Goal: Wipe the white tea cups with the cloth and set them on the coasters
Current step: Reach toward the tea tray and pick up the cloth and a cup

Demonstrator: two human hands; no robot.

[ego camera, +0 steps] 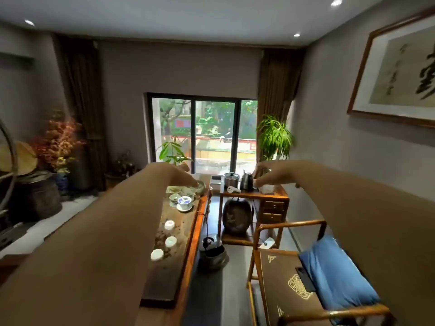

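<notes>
Three white tea cups stand upside down in a row on the long wooden tea tray point(164, 278): the far cup point(169, 224), the middle cup point(171, 241) and the near cup point(157, 254). My left hand point(181, 174) is stretched out over the far end of the tray, thumb apart from the fingers, with its fingertips at a greenish bowl point(201, 187). My right hand point(268, 175) reaches over the small side table point(277, 196), and its fingertips touch a white folded cloth point(267, 188). Whether it grips the cloth is unclear. No coasters can be made out.
A blue-and-white lidded cup point(184, 202) on a saucer sits past the tea cups. Two kettles point(247, 181) stand on the side table. A dark iron kettle point(211, 249) sits on the floor. At the right stands a wooden chair point(289, 225) with a blue cushion point(334, 274).
</notes>
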